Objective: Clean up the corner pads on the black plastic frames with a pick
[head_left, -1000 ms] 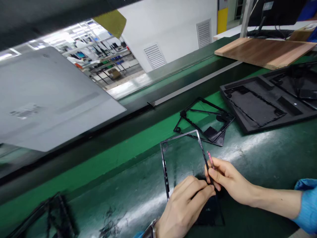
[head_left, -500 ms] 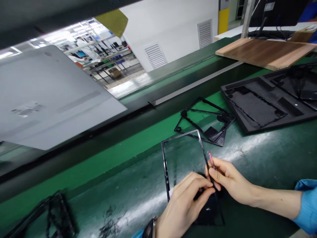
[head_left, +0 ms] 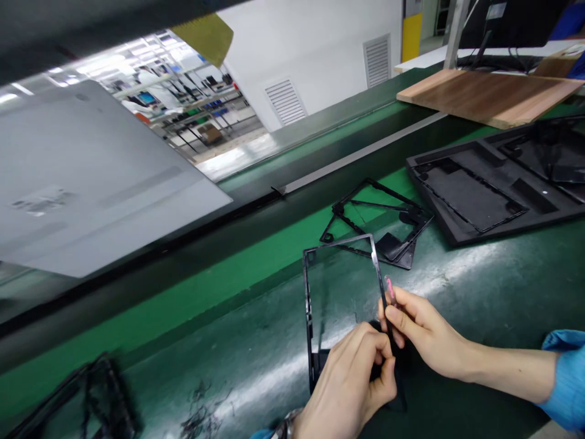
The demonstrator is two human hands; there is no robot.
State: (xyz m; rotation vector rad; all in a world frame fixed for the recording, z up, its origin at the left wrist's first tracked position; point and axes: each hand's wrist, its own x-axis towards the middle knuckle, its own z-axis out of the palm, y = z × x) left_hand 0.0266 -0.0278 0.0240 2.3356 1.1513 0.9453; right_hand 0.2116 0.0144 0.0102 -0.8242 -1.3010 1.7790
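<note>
Black frame [head_left: 377,266], side held in right fingers [head_left: 399,318], left fingers [head_left: 375,340] curled near, hold unclear

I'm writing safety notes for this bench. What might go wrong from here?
The thin black frame might flex or crack if the right hand pinches its side too hard. The slim pink item held close to that side could perhaps scratch it. Black scraps on the green bench might cling to the frame.
</note>
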